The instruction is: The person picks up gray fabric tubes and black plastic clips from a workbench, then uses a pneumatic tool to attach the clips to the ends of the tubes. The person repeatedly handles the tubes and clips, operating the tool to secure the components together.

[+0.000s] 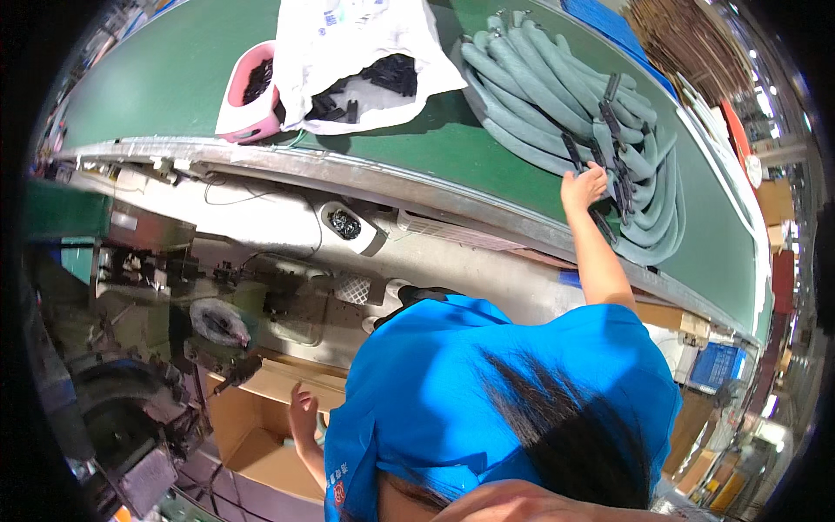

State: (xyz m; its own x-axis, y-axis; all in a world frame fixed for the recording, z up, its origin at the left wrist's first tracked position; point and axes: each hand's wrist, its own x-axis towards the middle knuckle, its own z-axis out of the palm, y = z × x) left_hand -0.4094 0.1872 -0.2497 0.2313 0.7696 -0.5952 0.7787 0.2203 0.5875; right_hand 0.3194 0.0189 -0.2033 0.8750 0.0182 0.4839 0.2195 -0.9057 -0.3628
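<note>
A bundle of long grey-green padded tubes (pixel 531 96) with black end pieces lies on the right part of the green table. My right hand (pixel 587 185) reaches onto it, fingers curled in beside the black strips (pixel 616 148) at its middle; what they grip is hidden. Low on the left, my left hand (pixel 303 418) hangs beside an open cardboard box (pixel 248 426), fingers loosely apart and holding nothing visible. Part of a grey-green tube shows inside the box, close to that hand.
On the green table (pixel 165 96), a white plastic bag (pixel 348 43) spills black parts beside a pink-and-white bin (pixel 248 104). Below the table's metal edge, a white bin (pixel 346 226) holds dark small parts. Dark machinery (pixel 130 391) stands at left; stacked cardboard (pixel 687 43) lies far right.
</note>
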